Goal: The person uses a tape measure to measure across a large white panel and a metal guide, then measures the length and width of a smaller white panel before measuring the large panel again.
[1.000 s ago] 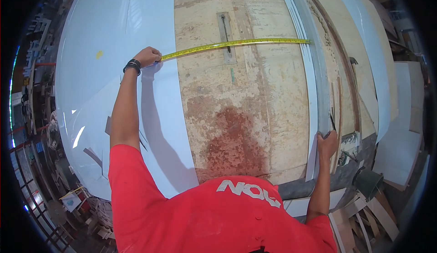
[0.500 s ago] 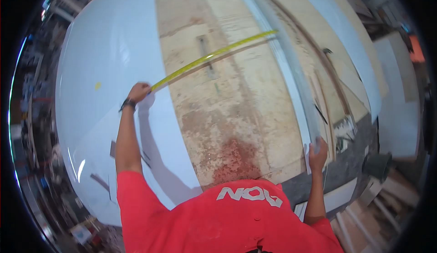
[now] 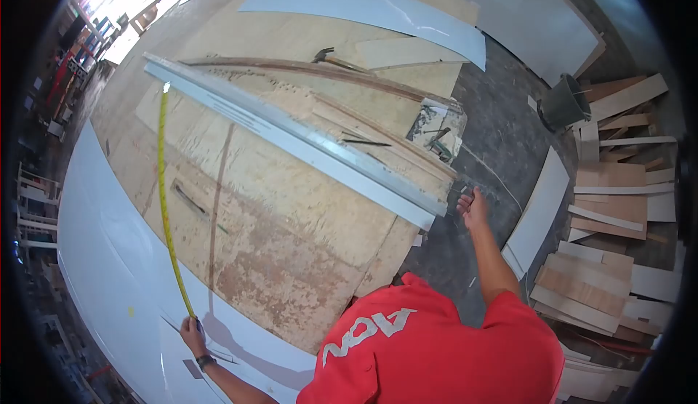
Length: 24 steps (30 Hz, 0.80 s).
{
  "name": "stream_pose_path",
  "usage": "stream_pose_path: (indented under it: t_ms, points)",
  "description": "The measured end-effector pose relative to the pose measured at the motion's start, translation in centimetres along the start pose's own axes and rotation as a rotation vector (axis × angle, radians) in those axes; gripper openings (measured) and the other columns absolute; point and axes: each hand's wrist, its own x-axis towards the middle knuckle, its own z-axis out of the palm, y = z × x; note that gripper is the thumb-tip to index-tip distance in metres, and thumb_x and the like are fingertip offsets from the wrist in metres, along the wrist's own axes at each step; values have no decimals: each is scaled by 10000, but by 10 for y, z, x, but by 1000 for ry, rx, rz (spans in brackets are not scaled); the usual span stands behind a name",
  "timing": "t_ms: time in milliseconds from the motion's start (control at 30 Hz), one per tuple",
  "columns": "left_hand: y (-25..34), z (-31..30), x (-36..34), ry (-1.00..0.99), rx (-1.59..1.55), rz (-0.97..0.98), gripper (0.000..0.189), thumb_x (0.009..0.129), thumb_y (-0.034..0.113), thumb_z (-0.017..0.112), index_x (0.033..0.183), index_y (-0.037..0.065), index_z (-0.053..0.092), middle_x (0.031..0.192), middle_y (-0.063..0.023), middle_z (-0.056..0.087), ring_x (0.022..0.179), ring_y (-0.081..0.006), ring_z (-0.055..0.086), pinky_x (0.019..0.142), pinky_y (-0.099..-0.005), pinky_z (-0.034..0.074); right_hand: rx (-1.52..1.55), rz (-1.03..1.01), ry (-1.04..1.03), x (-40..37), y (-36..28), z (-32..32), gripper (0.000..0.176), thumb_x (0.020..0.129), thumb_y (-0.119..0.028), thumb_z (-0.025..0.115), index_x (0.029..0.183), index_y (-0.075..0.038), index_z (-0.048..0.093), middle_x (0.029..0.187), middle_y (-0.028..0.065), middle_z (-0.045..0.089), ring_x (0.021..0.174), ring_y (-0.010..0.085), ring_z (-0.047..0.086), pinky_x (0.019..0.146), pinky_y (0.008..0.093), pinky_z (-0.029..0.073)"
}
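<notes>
My left hand (image 3: 193,337), with a dark band at the wrist, is closed around the near end of a yellow tape measure (image 3: 164,197). The blade is pulled out and stands above the worn plywood board (image 3: 327,218), its far tip close to a long metal bar (image 3: 305,138). A white strip (image 3: 363,193) lies along the bar's near side. Just off the bar's right end is my right hand (image 3: 472,209), fingers curled round something small and dark that I cannot make out. Under my left hand spreads a glossy white sheet (image 3: 109,258).
Beyond the bar are a hammer (image 3: 338,60), wood strips (image 3: 378,131), a dark thin tool (image 3: 366,142) and a curved white sheet (image 3: 363,4). A bucket (image 3: 563,104) stands on the grey floor (image 3: 494,120) at right, with wooden offcuts (image 3: 611,186) heaped beside it.
My view has turned to the right, showing more floor and offcuts. The tape is still held out in my left hand. My right hand has come off the bar's near end.
</notes>
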Motion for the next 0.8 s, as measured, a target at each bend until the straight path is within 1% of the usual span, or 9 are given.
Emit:
stream_pose_path:
  t_ms: [267, 367, 433, 533, 633, 667, 700, 733, 800]
  points:
    - [32, 31, -107, 205, -42, -114, 136, 943, 116, 571, 907, 12, 650, 821, 17, 588, 731, -76, 493, 629, -240, 397, 196, 37, 114, 199, -44, -5, 729, 910, -675, 473, 1339, -86, 487, 1056, 200, 636, 1008, 301, 624, 840, 520, 513]
    - [43, 33, -134, 249, -81, -195, 125, 942, 111, 570, 919, 17, 649, 829, 17, 587, 743, -82, 504, 649, -245, 410, 325, 117, 205, 234, -42, 57, 944, 884, -741, 439, 1424, 32, 390, 1338, 198, 511, 1220, 348, 493, 1037, 451, 390]
    - [38, 37, -146, 284, -68, -187, 118, 942, 102, 560, 937, 22, 646, 823, 16, 581, 734, -82, 505, 647, -240, 413, 129, -99, -148, 254, -21, 117, 1021, 892, -759, 383, 1454, 90, 308, 1427, 187, 453, 1241, 321, 477, 1061, 382, 366]
    - [40, 71, -137, 333, -138, -158, 122, 930, 131, 570, 937, 33, 643, 793, 12, 567, 692, -76, 485, 590, -240, 404, 108, 36, -39, 228, -35, 128, 921, 949, -682, 362, 1480, 66, 287, 1452, 179, 427, 1261, 282, 453, 1056, 331, 366]
    - [63, 97, -146, 387, -139, -147, 154, 922, 197, 593, 805, 97, 608, 611, 54, 443, 497, -60, 396, 414, -250, 287, 49, -190, -356, 365, 37, 67, 628, 995, -478, 374, 1373, 16, 459, 1286, 177, 553, 1190, 298, 523, 1058, 397, 382]
    - [56, 97, -146, 315, 373, 333, 59, 864, 114, 602, 856, 67, 637, 644, 0, 514, 538, -138, 468, 458, -302, 353, -23, -152, -526, 372, 49, 54, 509, 1006, -345, 403, 1372, 7, 444, 1352, 170, 509, 1272, 274, 478, 1107, 401, 354]
    - [47, 97, -149, 474, 878, 831, 116, 805, 31, 611, 907, 36, 666, 676, -55, 585, 578, -216, 540, 502, -355, 418, 152, 108, -1095, 398, 60, 29, 475, 1009, -315, 379, 1358, -2, 453, 1364, 179, 492, 1291, 283, 467, 1090, 431, 403]
    - [52, 104, -153, 464, 842, 768, 266, 744, -32, 603, 993, 21, 684, 755, -109, 641, 651, -292, 583, 565, -399, 455, 219, 454, -738, 338, 20, 39, 653, 1000, -484, 266, 1365, 21, 460, 1380, 210, 504, 1231, 348, 532, 997, 458, 494]
    - [77, 125, -188, 403, 260, 198, 146, 865, 104, 603, 925, 5, 691, 709, -92, 608, 599, -186, 514, 540, -350, 412, 58, 300, -659, 280, 14, 24, 471, 1010, -301, 414, 1354, 7, 505, 1368, 193, 531, 1188, 305, 568, 955, 416, 502]
